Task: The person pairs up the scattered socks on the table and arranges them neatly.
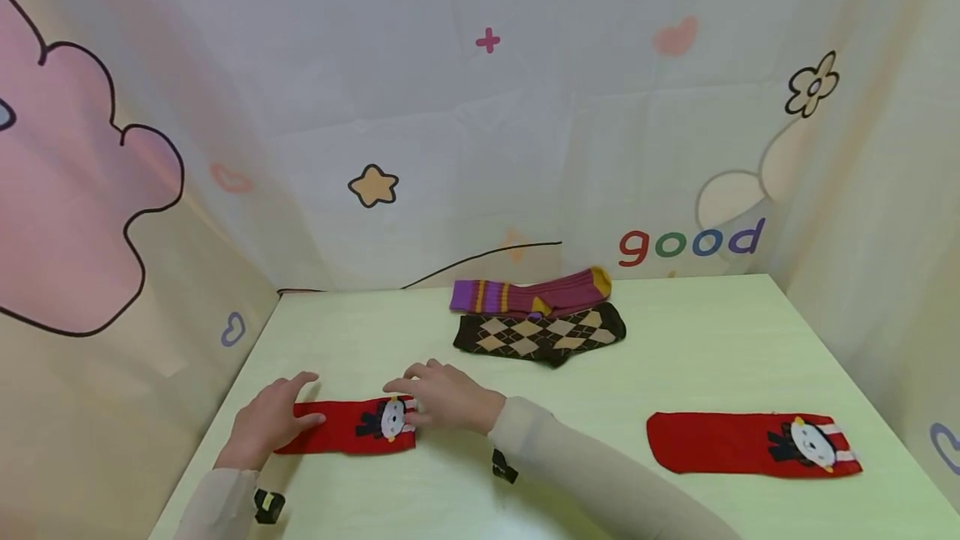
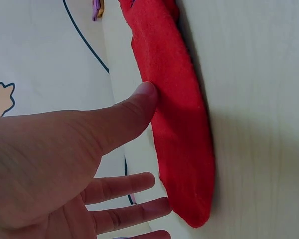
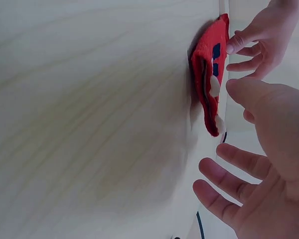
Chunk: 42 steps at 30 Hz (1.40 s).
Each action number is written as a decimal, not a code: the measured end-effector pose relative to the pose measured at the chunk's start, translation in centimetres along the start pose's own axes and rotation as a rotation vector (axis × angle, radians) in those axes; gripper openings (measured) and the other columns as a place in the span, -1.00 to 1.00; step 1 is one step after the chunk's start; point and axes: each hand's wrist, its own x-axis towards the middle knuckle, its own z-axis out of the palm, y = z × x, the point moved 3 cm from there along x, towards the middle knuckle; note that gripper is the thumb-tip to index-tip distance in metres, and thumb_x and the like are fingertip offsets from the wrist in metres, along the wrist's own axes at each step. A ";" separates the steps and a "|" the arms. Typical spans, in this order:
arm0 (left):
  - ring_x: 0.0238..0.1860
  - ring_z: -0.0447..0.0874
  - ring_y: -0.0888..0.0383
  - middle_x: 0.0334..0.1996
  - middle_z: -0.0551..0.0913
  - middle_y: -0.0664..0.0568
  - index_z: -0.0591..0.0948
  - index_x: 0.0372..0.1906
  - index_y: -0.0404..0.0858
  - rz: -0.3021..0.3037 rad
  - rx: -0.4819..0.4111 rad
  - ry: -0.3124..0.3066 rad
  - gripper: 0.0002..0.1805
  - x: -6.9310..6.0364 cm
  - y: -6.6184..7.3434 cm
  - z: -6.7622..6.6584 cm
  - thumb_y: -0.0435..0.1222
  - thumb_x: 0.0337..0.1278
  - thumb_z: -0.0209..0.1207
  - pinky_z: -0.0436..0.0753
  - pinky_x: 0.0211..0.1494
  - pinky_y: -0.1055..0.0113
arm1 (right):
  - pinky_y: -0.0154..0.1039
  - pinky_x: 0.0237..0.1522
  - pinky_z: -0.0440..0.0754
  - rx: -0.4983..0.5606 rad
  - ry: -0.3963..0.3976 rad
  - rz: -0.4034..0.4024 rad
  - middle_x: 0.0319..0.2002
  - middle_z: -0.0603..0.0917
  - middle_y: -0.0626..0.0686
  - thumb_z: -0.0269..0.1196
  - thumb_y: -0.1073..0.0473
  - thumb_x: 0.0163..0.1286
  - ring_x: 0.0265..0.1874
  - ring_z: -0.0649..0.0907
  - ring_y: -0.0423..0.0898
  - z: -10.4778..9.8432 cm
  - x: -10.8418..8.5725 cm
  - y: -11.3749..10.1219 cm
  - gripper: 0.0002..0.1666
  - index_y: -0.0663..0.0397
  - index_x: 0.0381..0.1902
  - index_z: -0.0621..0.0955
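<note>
A red sock (image 1: 341,427) with a white animal face near its cuff lies flat at the table's left. Over its toe end is my left hand (image 1: 266,417), thumb and fingers spread apart; in the left wrist view the thumb (image 2: 144,97) is at the sock's edge, and I cannot tell if it touches. My right hand (image 1: 442,397) hovers at the cuff end with its fingers apart and nothing between them. The right wrist view shows the cuff opening (image 3: 208,99) beside that thumb. A matching red sock (image 1: 720,442) lies flat at the right.
Toward the back of the table (image 1: 570,457) lie a purple sock (image 1: 570,292) with yellow stripes and a brown argyle sock (image 1: 525,336), side by side and touching. A printed curtain (image 1: 450,107) hangs behind the table and along its sides.
</note>
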 end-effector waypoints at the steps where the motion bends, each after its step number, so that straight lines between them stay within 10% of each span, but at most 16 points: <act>1: 0.00 0.60 -0.23 0.05 0.63 -0.33 0.50 0.34 -0.26 0.004 0.003 0.002 -0.25 0.0 0.0 0.0 -0.12 0.07 0.50 0.67 -0.12 -0.24 | -0.29 -0.05 0.63 -0.005 0.002 -0.005 0.20 0.63 -0.03 0.34 -0.11 0.44 0.03 0.62 -0.05 0.0 0.0 -0.2 -0.39 -0.30 0.41 0.52; 42: -0.18 0.63 -0.09 -0.16 0.67 -0.19 0.63 0.11 -0.27 -0.012 0.020 0.017 -0.49 -0.8 -0.1 0.1 -0.20 0.07 0.51 0.69 -0.22 -0.13 | -0.47 -0.27 0.38 -0.009 -0.024 -0.033 0.17 0.60 -0.07 0.39 -0.17 0.38 -0.11 0.47 -0.18 1.1 -0.2 -2.3 -0.49 -0.30 0.25 0.64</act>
